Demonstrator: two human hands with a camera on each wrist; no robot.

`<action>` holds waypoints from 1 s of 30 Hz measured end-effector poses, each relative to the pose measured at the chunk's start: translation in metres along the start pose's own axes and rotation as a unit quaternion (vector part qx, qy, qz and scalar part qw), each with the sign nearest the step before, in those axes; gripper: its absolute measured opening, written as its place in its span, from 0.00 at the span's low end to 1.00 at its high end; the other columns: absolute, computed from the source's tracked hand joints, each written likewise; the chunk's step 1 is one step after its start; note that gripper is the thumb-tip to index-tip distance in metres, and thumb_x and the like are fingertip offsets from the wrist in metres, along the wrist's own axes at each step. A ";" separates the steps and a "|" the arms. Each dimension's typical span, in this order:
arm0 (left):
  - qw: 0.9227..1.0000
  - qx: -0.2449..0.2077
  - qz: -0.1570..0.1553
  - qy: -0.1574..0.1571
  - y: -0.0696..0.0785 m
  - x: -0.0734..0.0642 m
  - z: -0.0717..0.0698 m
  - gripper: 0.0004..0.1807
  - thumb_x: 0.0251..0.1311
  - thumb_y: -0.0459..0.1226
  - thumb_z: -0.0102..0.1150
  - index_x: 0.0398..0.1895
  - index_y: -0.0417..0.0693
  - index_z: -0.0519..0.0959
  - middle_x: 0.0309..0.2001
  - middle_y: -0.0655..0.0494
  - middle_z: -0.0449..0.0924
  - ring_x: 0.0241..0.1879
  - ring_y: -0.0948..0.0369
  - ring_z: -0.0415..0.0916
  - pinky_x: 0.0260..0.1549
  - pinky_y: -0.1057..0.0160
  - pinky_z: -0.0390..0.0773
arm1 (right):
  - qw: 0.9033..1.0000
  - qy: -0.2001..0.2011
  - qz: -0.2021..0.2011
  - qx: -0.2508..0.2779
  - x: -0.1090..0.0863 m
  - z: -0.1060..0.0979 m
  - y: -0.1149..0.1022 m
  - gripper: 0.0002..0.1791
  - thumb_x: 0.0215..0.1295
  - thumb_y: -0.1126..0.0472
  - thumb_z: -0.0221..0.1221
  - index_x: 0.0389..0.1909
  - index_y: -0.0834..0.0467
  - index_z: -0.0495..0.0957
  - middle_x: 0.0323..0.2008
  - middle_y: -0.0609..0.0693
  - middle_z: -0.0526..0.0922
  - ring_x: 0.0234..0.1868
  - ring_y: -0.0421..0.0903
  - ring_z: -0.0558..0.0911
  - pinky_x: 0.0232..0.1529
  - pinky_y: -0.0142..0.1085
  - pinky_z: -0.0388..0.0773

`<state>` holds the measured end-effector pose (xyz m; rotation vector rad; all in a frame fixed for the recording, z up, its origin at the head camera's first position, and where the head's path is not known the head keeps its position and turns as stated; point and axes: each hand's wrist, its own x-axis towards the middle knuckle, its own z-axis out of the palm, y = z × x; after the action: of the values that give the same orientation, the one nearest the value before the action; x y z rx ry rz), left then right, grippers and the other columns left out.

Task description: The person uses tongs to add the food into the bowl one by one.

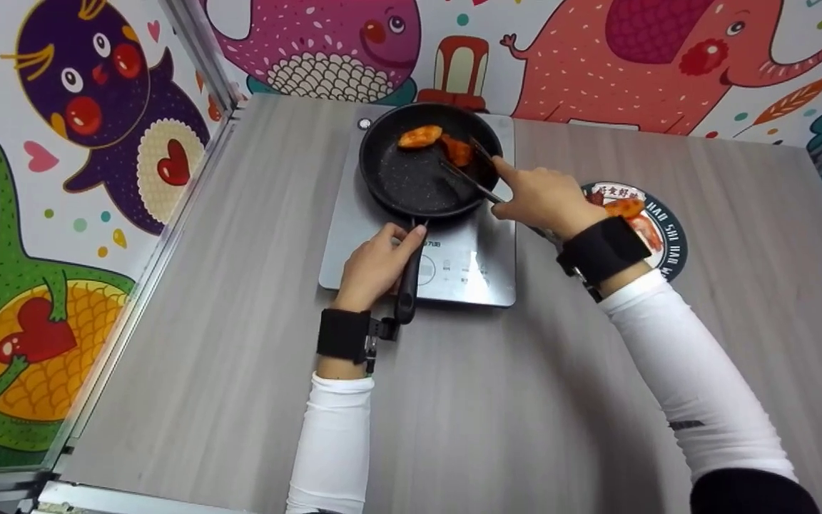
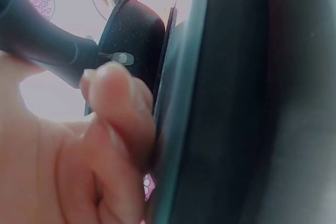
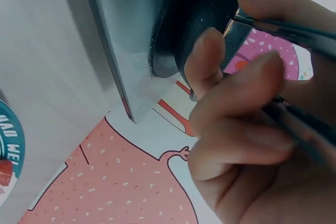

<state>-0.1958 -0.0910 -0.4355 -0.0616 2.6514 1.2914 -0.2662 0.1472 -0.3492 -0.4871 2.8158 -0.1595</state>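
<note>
A black speckled frying pan (image 1: 411,182) sits on a silver induction cooker (image 1: 350,260). My left hand (image 1: 374,268) grips its black handle (image 1: 408,289) near the pan, thumb along the top; the left wrist view shows curled fingers beside the handle (image 2: 44,40). With my right hand (image 1: 550,200) I hold metal tongs (image 1: 479,187), whose two arms (image 3: 294,31) run between thumb and fingers in the right wrist view. The tong tips reach into the pan around a dark orange piece of food (image 1: 458,151), like a chicken wing. A lighter orange wing-like piece (image 1: 420,136) lies left of it.
Right of the cooker, partly behind my right wrist, a round plate or mat (image 1: 675,239) with printed lettering carries an orange piece of food (image 1: 623,208). Cartoon-printed walls (image 1: 611,64) stand behind and left of the grey wood-grain table (image 1: 240,343).
</note>
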 end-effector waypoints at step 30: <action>0.999 0.023 0.021 0.004 0.000 0.000 -0.001 0.36 0.48 0.73 0.31 0.35 0.57 0.75 0.22 0.54 0.73 0.17 0.56 0.70 0.21 0.59 0.67 | 0.965 0.159 0.019 0.208 -0.084 0.074 0.019 0.41 0.54 0.37 0.55 0.67 0.38 0.49 0.33 0.56 0.78 0.23 0.49 0.72 0.30 0.42 0.69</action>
<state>-0.1958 -0.0919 -0.4353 -0.0035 2.7022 1.2438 -0.1750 0.1895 -0.4013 -0.3303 2.9673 -0.8703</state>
